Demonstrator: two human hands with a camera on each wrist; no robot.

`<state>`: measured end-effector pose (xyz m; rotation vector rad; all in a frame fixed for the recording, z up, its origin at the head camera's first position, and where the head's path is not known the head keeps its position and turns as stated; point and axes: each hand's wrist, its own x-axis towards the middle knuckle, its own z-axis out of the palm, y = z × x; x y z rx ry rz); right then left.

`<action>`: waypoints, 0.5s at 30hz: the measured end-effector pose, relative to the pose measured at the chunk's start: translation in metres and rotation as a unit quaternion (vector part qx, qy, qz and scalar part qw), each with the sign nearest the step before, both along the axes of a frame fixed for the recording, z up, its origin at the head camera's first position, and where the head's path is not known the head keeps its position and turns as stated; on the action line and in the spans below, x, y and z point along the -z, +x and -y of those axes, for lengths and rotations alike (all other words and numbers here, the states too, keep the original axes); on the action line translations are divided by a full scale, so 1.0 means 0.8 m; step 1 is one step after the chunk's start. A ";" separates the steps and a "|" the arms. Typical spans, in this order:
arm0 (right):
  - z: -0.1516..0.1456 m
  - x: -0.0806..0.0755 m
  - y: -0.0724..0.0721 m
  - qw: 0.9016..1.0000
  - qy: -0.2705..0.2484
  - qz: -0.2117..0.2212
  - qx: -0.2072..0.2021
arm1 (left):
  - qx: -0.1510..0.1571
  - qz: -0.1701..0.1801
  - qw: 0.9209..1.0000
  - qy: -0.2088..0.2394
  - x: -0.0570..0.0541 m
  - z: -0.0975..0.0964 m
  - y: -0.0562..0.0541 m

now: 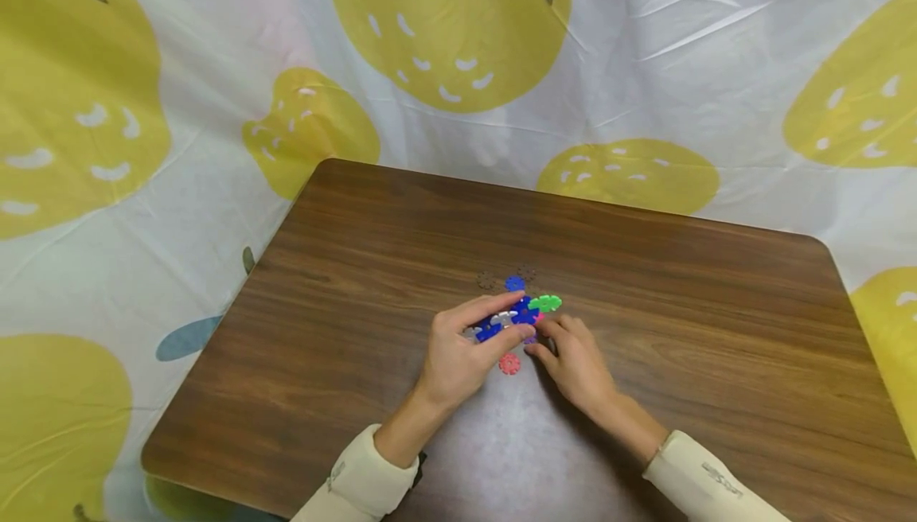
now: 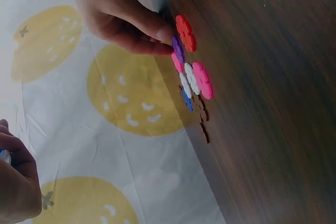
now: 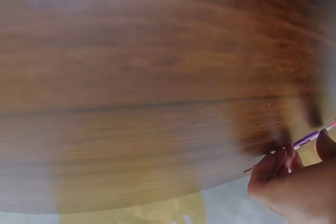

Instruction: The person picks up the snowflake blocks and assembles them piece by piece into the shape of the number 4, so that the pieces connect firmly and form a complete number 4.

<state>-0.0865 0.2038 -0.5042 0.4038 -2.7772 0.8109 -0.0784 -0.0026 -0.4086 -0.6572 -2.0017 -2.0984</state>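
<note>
My left hand (image 1: 462, 351) holds a joined chain of notched plastic discs between thumb and fingers, above the table. Blue discs (image 1: 525, 311), a white disc (image 1: 504, 318) and a bright green disc (image 1: 546, 303) make up the chain. Lower and to the right, my right hand (image 1: 579, 363) pinches a purple notched disc (image 2: 178, 49) at the edge of a loose group on the tabletop. In the right wrist view the purple disc (image 3: 306, 140) shows between thumb and fingers. At the left wrist view's edge, the left hand (image 2: 18, 182) is partly cut off.
Loose discs lie around the hands: a red disc (image 1: 509, 364), a blue disc (image 1: 514, 283), brown discs (image 1: 486, 279), plus pink (image 2: 202, 81) and white discs (image 2: 191, 78). The wooden table (image 1: 688, 307) has rounded corners. A fruit-print cloth (image 1: 458, 140) hangs behind it.
</note>
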 end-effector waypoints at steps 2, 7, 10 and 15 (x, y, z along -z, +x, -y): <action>0.002 0.003 -0.002 1.000 0.002 -0.011 0.001 | 0.000 0.002 1.000 0.001 0.000 -0.001 0.000; 0.008 0.007 -0.008 0.999 0.009 -0.030 -0.006 | -0.007 0.004 1.000 -0.002 0.002 -0.003 -0.001; 0.012 0.007 -0.010 0.999 0.021 -0.035 -0.010 | -0.015 0.004 1.000 -0.006 0.004 -0.003 -0.001; 0.015 0.001 -0.011 0.998 0.037 -0.040 -0.008 | -0.009 0.005 1.000 -0.001 0.004 -0.006 -0.002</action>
